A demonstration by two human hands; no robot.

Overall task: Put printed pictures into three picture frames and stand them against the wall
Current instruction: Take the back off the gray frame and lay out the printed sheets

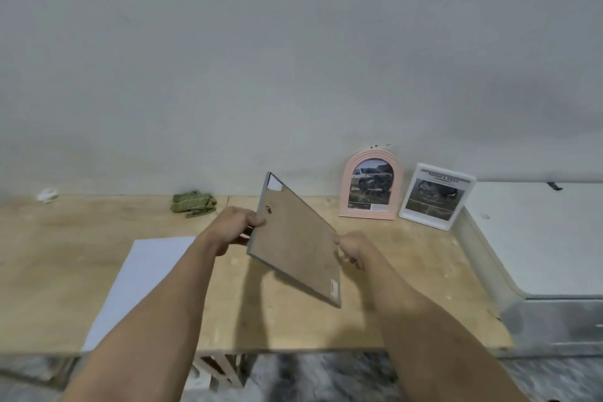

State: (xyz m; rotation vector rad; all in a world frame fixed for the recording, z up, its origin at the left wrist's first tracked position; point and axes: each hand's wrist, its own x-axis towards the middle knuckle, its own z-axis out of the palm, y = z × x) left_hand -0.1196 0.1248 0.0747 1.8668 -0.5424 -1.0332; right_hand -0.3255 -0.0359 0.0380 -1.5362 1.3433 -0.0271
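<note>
Done so far: two out of three, by the look of it. The pink arched frame (371, 184) and the white frame (437, 196) both have car prints in them and are leaning on the wall (293, 59) at the far right of the table (65, 254), just beside each other.

Third frame: the grey frame (295, 238) is up in the air over the middle of the table, tilted, with its brown backing board facing the camera. So you're looking at the back of it, not the picture side.

Left hand: left hand (233, 228) grips the frame's left edge, thumb over the back, fingers curled round underneath.

Right hand: right hand (350, 250) pinches the right edge, fingers curled. Both hands are on it, neither is free.

Is there a print in it?: honestly can't tell from this side. A little white corner shows at the top of the frame, could be paper or just a gap in the backing.

Paper: a white sheet (140, 284) lies flat on the near left of the table, partly under the left forearm. Can't see if it's printed.

Other stuff: a crumpled green cloth (193, 202) at the far edge near the wall, and a white cabinet (538, 238) off to the right.

What's left: my guess is close up or check the backing, then stand this one against the wall beside the other two.
</note>
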